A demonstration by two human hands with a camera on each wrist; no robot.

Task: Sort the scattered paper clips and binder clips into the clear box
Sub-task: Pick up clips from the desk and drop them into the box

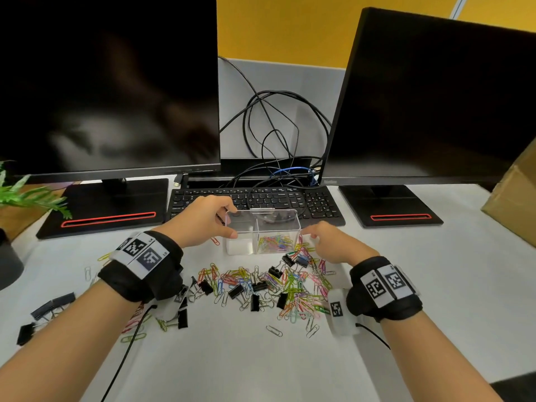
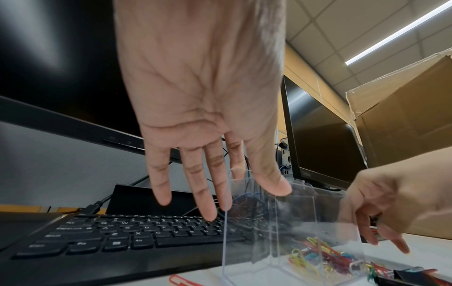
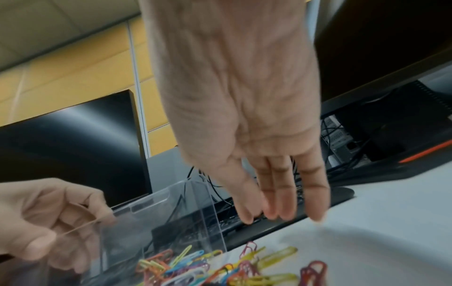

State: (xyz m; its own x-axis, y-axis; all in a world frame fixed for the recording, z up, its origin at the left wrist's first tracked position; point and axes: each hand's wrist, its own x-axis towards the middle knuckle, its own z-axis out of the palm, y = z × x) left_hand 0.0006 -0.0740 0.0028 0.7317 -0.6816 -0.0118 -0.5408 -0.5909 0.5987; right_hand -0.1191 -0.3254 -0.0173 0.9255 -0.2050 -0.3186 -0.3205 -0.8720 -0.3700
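Note:
The clear box stands on the white desk in front of the keyboard and has two compartments. Its right compartment holds coloured paper clips; the left one looks empty. My left hand grips the box's left end, thumb on the near wall and fingers over the far rim. My right hand hovers at the box's right front corner with straight fingers, holding nothing. Loose coloured paper clips and black binder clips lie scattered just in front of the box, with more binder clips at the far left.
A black keyboard lies right behind the box. Two dark monitors on flat stands flank tangled cables. A cardboard box sits at the right edge, a green plant at the left.

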